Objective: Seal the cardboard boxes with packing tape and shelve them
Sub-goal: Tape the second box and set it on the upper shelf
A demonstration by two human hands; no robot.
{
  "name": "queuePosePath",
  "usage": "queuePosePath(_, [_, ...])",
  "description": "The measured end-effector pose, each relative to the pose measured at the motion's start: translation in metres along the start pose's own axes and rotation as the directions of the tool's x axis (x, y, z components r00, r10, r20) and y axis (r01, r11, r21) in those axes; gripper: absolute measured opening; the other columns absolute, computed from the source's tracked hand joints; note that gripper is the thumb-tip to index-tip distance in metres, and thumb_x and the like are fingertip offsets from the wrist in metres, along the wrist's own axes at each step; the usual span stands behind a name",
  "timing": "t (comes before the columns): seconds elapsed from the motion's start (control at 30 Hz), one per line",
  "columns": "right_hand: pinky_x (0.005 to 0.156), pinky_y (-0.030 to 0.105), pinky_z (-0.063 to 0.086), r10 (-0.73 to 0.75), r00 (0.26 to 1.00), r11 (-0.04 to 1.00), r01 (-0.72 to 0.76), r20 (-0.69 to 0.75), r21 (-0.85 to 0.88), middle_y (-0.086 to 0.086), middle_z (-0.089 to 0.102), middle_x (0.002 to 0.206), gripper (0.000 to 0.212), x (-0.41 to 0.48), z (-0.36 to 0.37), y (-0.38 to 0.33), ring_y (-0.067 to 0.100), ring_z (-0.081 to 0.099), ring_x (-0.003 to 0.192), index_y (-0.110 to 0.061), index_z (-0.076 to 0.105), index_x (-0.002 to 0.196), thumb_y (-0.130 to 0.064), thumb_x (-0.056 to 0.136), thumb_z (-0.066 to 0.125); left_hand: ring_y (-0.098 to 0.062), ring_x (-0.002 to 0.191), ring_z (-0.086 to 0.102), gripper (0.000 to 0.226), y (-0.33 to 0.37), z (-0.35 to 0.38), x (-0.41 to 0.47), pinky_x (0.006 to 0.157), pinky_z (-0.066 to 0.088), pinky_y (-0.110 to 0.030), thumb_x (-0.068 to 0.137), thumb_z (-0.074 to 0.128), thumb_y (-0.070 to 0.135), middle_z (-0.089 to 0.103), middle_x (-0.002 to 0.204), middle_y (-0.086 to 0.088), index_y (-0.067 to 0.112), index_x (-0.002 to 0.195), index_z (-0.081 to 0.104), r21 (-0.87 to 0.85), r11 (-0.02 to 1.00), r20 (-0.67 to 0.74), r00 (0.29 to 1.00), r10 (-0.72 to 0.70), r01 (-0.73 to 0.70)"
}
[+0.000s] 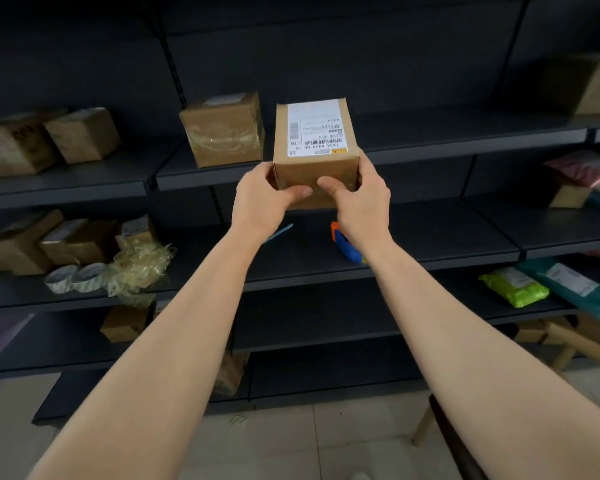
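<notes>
Head view: both bare arms are stretched out toward the dark shelving, and the cardboard box [314, 154] is up between the two hands. The left grip [260, 199] clamps the box's near left corner, thumb laid across the near face. The right grip [357, 199] holds the near right corner the same way, and its thumb nearly meets the left one. So both grips are closed on the one box.

The box sits level with the upper shelf [430, 133], at its front edge. Whether its far end rests on the shelf board cannot be told. A white shipping label [317, 128] with barcodes covers the box top.

Just to the left, a second box [222, 133] stands on that shelf, with glossy tape across its front. Further left sit two more boxes [84, 133].

One shelf down, a blue and orange tape dispenser [343, 242] peeks out beside the right wrist. On the left of that level lie two tape rolls [77, 277] next to a crumpled wad of clear tape [139, 268]. Off to the right, a bright green parcel [513, 287] lies on a lower shelf.
</notes>
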State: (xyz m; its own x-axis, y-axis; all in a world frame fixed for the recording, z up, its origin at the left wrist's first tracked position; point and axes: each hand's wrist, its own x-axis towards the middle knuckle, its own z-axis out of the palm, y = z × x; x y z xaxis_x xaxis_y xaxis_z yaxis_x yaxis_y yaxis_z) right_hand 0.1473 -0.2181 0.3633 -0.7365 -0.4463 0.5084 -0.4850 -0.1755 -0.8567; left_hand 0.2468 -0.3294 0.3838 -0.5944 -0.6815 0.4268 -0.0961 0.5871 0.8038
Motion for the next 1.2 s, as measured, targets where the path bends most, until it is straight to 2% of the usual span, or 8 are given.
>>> queuePosePath(0.17, [0.079,0.007,0.041,-0.015,0.999,0.999,0.016,0.036,-0.028,-0.015,0.061,0.107,0.045,0.059,0.006,0.003,-0.002,0.055,0.097,-0.021,0.055,0.128,-0.020,0.085,0.068,-0.010,0.096,0.061,0.048,0.002,0.010,0.055,0.079,0.047,-0.020,0.074,0.079,0.027,0.066,0.105,0.005,0.014,0.117,0.061,0.016,1.000,0.008,1.000,0.008,-0.008])
queuePosePath(0.3, [0.084,0.016,0.043,0.011,0.998,0.998,-0.007,0.064,-0.055,-0.006,0.063,0.115,0.047,0.106,0.015,0.018,0.007,0.054,0.104,-0.017,0.054,0.130,-0.021,0.085,0.069,-0.012,0.099,0.061,0.052,-0.004,0.020,0.099,0.084,0.049,-0.025,0.075,0.078,0.029,0.066,0.109,0.004,0.014,0.121,0.060,0.043,0.999,0.008,1.000,-0.008,0.007])
queuePosePath(0.43, [0.077,0.011,0.042,0.050,0.995,0.997,-0.045,0.087,-0.061,-0.012,0.061,0.103,0.044,0.146,0.024,0.037,0.004,0.055,0.095,-0.018,0.055,0.126,-0.023,0.085,0.069,-0.016,0.098,0.063,0.051,-0.013,0.032,0.138,0.085,0.052,-0.033,0.075,0.078,0.032,0.067,0.109,0.002,0.013,0.119,0.060,0.070,0.996,0.027,0.998,-0.054,0.052])
queuePosePath(0.6, [0.084,0.021,0.047,0.098,0.988,0.994,-0.092,0.122,-0.052,-0.006,0.064,0.107,0.040,0.182,0.034,0.060,0.010,0.059,0.100,-0.016,0.057,0.123,-0.024,0.086,0.070,-0.014,0.099,0.063,0.046,-0.027,0.047,0.176,0.085,0.050,-0.029,0.075,0.078,0.029,0.068,0.107,0.004,0.017,0.117,0.063,0.053,0.984,0.052,0.984,-0.171,0.169])
queuePosePath(0.8, [0.074,0.015,0.045,0.115,0.980,0.993,-0.108,0.162,-0.057,-0.002,0.066,0.107,0.037,0.204,0.045,0.081,0.010,0.059,0.095,-0.013,0.059,0.118,-0.024,0.085,0.071,-0.015,0.100,0.063,0.043,-0.043,0.055,0.195,0.092,0.050,-0.035,0.076,0.078,0.026,0.069,0.105,0.002,0.014,0.115,0.065,0.034,0.975,0.051,0.974,-0.222,0.221])
queuePosePath(0.97, [0.067,0.003,0.039,0.120,0.976,0.991,-0.107,0.182,-0.078,-0.002,0.066,0.111,0.040,0.211,0.050,0.089,0.006,0.057,0.096,-0.014,0.058,0.121,-0.026,0.085,0.070,-0.014,0.101,0.061,0.044,-0.048,0.059,0.201,0.082,0.047,-0.026,0.077,0.077,0.028,0.067,0.106,0.004,0.017,0.117,0.062,0.043,0.971,0.016,0.971,-0.237,0.236])
queuePosePath(1.03, [0.064,0.000,0.038,0.117,0.976,0.991,-0.104,0.184,-0.081,-0.002,0.065,0.113,0.041,0.212,0.051,0.089,0.003,0.054,0.095,-0.014,0.057,0.123,-0.026,0.085,0.070,-0.015,0.103,0.061,0.047,-0.049,0.059,0.202,0.086,0.048,-0.028,0.077,0.077,0.028,0.067,0.110,0.003,0.016,0.120,0.062,0.047,0.968,0.018,0.969,-0.247,0.246])
queuePosePath(1.2, [0.068,0.003,0.037,0.136,0.969,0.988,-0.118,0.209,-0.095,0.001,0.064,0.119,0.045,0.211,0.052,0.088,0.008,0.056,0.105,-0.014,0.054,0.126,-0.028,0.086,0.069,-0.019,0.110,0.058,0.054,-0.048,0.056,0.201,0.084,0.043,-0.028,0.076,0.077,0.032,0.064,0.117,-0.001,0.014,0.123,0.056,0.093,0.961,0.005,0.965,-0.261,0.259])
